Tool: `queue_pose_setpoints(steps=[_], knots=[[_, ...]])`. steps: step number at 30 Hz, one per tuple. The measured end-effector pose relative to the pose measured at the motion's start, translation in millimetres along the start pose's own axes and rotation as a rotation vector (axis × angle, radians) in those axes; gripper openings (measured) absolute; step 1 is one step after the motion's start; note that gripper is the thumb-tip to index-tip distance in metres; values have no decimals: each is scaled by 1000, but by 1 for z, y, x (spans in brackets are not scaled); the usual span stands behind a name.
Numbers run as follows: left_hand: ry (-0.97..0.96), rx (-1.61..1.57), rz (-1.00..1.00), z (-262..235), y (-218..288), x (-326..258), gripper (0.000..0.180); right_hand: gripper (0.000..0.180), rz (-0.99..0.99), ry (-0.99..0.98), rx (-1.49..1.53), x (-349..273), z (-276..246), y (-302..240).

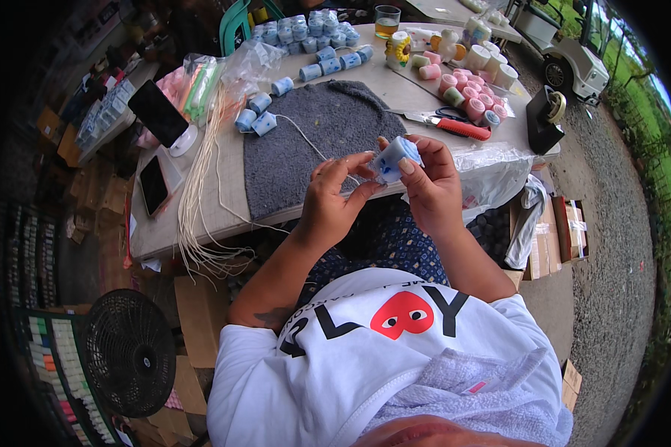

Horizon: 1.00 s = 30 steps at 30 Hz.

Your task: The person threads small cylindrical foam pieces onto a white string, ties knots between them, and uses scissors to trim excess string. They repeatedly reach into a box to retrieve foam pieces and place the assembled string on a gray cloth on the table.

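Note:
A short blue-and-white marbled candle (pixel 395 162) is held above the table's near edge. My right hand (pixel 435 191) grips it, with the thumb across its near side and fingers behind. On the other end, the index fingertip and thumb of my left hand (pixel 326 195) close around the candle's left side. A thin white cord (pixel 303 135) runs from a blue candle (pixel 264 124) on the grey towel's corner toward my left hand; its end is hidden by the fingers. Beneath my hands lies the grey towel (pixel 305 175).
Long pale wicks (pixel 205 194) hang over the left edge, beside two phones (pixel 157 112). Wrapped blue candles (pixel 305 33) stand at the back. Pink candles (pixel 473 95), a red-handled knife (pixel 462 128), a tape dispenser (pixel 545 119) and a glass (pixel 387 22) occupy the right side.

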<state>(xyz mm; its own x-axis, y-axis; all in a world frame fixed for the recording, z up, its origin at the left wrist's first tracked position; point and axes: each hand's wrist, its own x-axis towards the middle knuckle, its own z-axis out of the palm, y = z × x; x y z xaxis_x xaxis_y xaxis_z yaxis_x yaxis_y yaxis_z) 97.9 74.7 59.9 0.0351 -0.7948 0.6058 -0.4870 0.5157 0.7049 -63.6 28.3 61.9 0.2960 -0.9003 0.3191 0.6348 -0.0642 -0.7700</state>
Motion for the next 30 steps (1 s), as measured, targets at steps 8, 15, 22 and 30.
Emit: queue_pose_setpoints(steps=[8, 15, 22, 30], knots=[[13, -45, 133, -21, 10, 15, 28, 75, -293, -186, -416, -5, 7, 16], [194, 150, 347, -35, 21, -5, 15, 76, -474, -415, -685, -3, 18, 26], [469, -333, 371, -106, 69, -18, 11, 64, -701, -509, -1406, 132, 20, 69], [303, -93, -20, -69, -14, -12, 10, 79, 37, -521, -1751, 73, -26, 75]])
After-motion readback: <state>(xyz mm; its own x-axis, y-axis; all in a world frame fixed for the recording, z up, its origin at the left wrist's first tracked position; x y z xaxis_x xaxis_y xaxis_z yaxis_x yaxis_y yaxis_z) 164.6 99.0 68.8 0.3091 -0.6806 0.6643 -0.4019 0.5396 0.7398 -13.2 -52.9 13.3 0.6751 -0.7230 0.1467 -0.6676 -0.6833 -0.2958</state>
